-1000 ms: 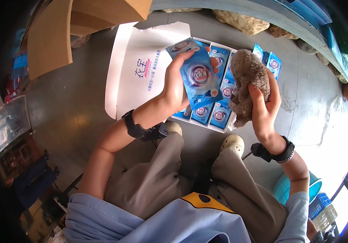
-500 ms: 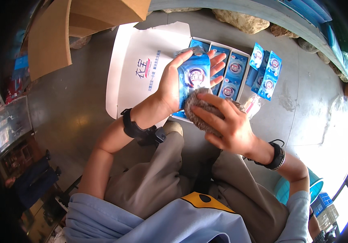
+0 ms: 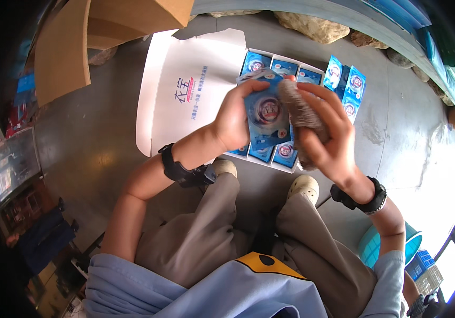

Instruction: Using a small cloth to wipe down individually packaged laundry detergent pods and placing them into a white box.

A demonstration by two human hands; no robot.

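Blue, flat, shiny packet with a round swirl (image 3: pixel 265 119): it is up in the air over the box, with its front facing the person.
Left hand (image 3: pixel 232 121): it pinches the packet, thumb on the front near the top; most of its fingers hide behind.
Right hand (image 3: pixel 336 135): it squeezes the cloth between thumb and fingers.
Brown, fuzzy, bunched-up cloth (image 3: pixel 297 106): it is up against the packet's right side; I cannot tell how hard it pushes.
Just changed: half a second ago the cloth hides the packet's bottom; now the bottom shows and the cloth is higher up, on the right.
What that means: the cloth seems to be on a new part of the packet, so the wiping looks half done.
White cardboard box with an open lid (image 3: pixel 158 124): it lies under the hands on the smooth grey floor (image 3: pixel 100 138).
Blue packets in rows (image 3: pixel 286 152): they sit inside the box.
More blue packets (image 3: pixel 355 87): they lie just right of the box.
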